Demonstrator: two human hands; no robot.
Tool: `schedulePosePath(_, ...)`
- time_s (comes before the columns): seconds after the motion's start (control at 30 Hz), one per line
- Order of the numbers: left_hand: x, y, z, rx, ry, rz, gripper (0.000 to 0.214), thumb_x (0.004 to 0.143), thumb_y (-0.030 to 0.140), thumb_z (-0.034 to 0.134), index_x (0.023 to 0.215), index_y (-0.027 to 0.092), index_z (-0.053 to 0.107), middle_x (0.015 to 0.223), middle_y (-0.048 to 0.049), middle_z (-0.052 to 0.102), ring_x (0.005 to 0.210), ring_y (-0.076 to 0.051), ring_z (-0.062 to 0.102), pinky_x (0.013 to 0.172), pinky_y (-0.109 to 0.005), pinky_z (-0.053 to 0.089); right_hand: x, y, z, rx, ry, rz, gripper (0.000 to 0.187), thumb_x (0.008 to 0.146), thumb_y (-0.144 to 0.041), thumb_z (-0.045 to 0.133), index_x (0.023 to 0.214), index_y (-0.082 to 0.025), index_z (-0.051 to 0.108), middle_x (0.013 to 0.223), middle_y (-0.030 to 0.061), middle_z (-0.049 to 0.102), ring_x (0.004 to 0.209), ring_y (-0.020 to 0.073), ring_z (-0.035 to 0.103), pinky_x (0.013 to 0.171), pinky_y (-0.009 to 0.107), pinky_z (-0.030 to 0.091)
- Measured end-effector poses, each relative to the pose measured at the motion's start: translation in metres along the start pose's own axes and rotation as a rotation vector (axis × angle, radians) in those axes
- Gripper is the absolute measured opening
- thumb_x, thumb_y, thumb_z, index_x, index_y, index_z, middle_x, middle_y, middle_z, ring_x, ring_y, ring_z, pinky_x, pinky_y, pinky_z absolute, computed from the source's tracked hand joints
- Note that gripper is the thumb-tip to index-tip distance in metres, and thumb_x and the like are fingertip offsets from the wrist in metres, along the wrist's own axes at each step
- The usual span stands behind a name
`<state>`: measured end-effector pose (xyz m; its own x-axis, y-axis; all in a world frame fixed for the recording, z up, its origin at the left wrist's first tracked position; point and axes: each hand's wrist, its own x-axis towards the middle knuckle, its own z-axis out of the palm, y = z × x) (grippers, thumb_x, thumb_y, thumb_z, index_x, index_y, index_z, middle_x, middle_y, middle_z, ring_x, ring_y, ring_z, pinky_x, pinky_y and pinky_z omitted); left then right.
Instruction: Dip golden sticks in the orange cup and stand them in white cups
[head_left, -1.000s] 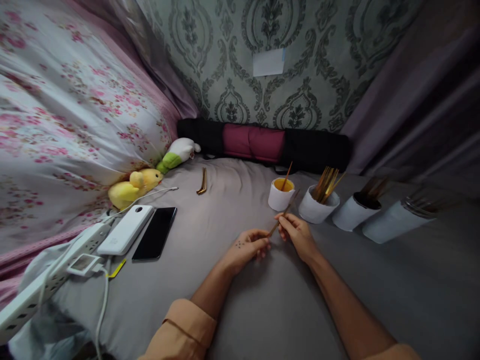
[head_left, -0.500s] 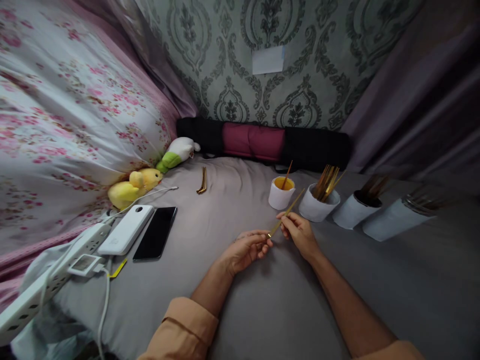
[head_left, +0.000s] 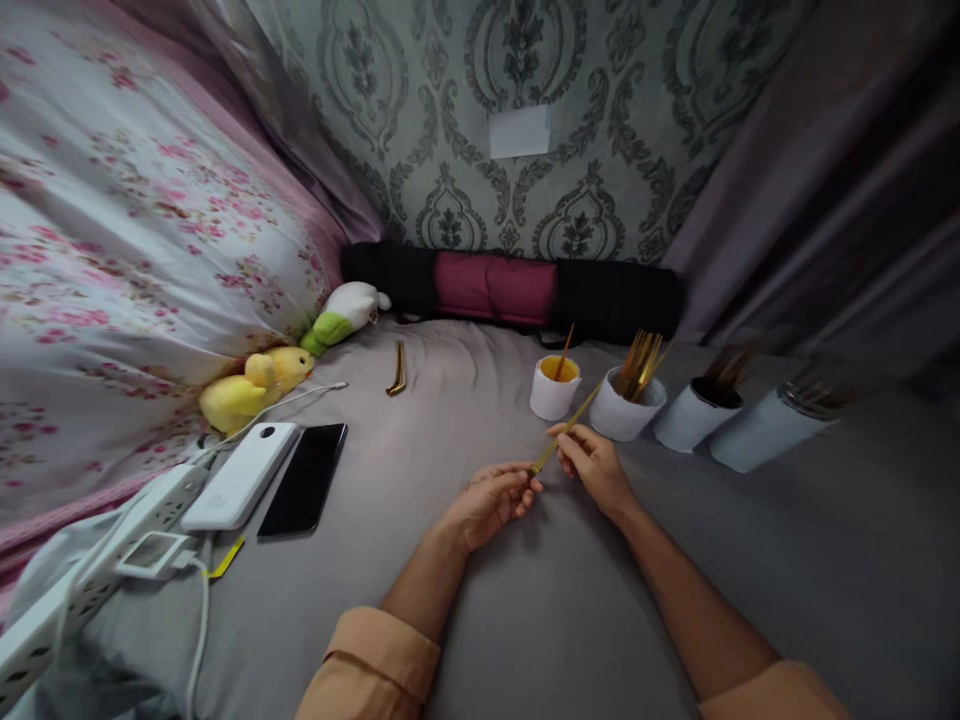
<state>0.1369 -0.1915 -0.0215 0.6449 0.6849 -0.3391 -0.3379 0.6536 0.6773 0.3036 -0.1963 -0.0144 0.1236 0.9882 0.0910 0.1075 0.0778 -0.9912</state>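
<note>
My right hand (head_left: 595,466) pinches a thin golden stick (head_left: 567,427) that slants up toward the cups. The fingertips of my left hand (head_left: 491,497) are closed on the stick's lower end. Both hands hover over the grey bedsheet (head_left: 450,440). Just beyond them stands a white cup with yellow contents (head_left: 553,388) and one stick in it. Right of it a second white cup (head_left: 626,402) holds several golden sticks.
Two more white cups (head_left: 690,420) (head_left: 761,430) with dark sticks lie to the right. A bent golden piece (head_left: 397,368), a black phone (head_left: 304,478), a white power bank (head_left: 240,474), a power strip (head_left: 90,580) and plush toys (head_left: 251,385) lie left. A black-and-maroon bolster (head_left: 517,288) lines the wall.
The view has shifted slightly left and down. The stick has turned a little between my fingers, and both hands stay in nearly the same place.
</note>
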Motion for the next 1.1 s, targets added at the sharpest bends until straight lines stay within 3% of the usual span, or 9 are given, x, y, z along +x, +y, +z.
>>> schedulePosePath(0.53,0.001,-0.002,-0.002,-0.023,-0.002,0.013,0.024,0.069,0.016,0.059,0.092,0.009,0.055,0.074,-0.0065,0.058,0.054,-0.006,0.049,0.048,-0.018,0.033,0.015,-0.014,-0.027,0.022,0.191,-0.076,0.029,0.076,-0.04,0.049,0.093,-0.018,0.056,0.063,-0.0012,0.05,0.045,0.0063,0.041,0.038,0.018,0.031)
schedulePosePath(1.1,0.001,-0.003,0.0,-0.036,0.012,0.042,0.023,0.071,0.015,0.057,0.093,0.008,0.055,0.075,-0.0073,0.059,0.056,-0.007,0.051,0.051,-0.019,0.037,0.023,-0.047,-0.044,-0.047,0.301,-0.082,0.032,0.075,-0.045,0.051,0.081,-0.015,0.059,0.062,0.0001,0.054,0.041,0.0047,0.042,0.035,0.017,0.031)
